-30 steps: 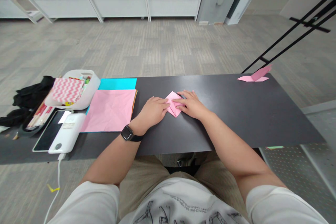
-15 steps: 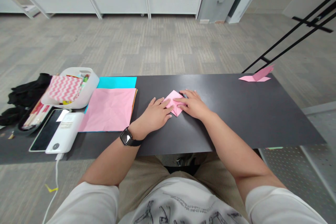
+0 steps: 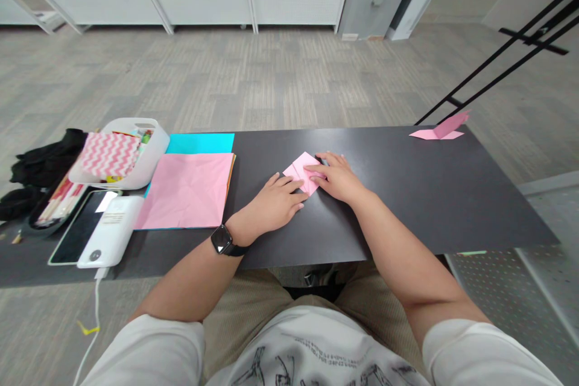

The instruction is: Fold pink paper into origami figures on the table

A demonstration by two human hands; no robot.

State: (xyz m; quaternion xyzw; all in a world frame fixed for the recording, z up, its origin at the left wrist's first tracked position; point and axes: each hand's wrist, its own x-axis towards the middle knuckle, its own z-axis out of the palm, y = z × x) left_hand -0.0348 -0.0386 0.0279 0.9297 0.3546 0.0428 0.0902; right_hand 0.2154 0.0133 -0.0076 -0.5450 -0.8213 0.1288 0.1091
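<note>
A small pink folded paper, diamond-shaped with creases, lies flat on the dark tabletop in front of me. My left hand rests on its lower left side, fingers stretched out over the near edge. From the right, my right hand lies across the paper's right part with its fingers spread, pressing down on it. Some of the paper is covered by the fingers of both hands. Farther right, near the table's far corner, stands a folded pink paper figure with a raised wing-like flap.
Left of my hands lies a stack of pink paper, with a blue sheet beneath. Beyond it are a white basket, a phone, a white power bank with a cable and a black cloth. A black metal frame rises at the right.
The pink folded paper has turned slightly and shifted a little to the right. My left hand has slid to its near edge, baring more of its left side.
</note>
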